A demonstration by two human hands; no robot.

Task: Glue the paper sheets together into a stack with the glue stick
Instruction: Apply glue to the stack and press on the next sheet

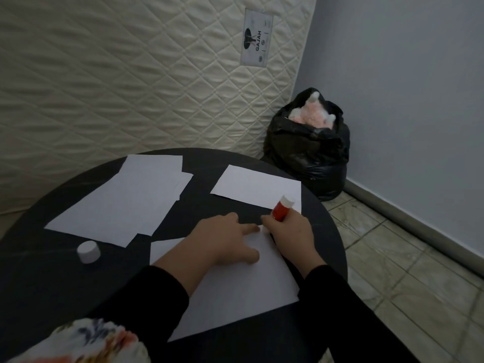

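fingers (pixel 248 227) of the left hand (pixel 225 239) spread flat on the near sheet (pixel 235 292); right hand (pixel 290 229) closed around the glue stick (pixel 281 208).

landmark: round dark table (pixel 39 284). the near sheet lies at the table's near-right part, pinned under the open left hand, whose index finger points at the sheet's far corner. the right hand rests at that same corner, gripping the red glue stick tilted, its white tip up and away from the paper. the white cap (pixel 88 252) stands on the table's left part, apart from all sheets. further in, an overlapping pile of sheets (pixel 123 203) covers the table's far-left part, and a single sheet (pixel 256 187) lies at the far-right part. beyond the table: a black bag (pixel 309 153) on the floor and a quilted mattress (pixel 117 74) upright behind.
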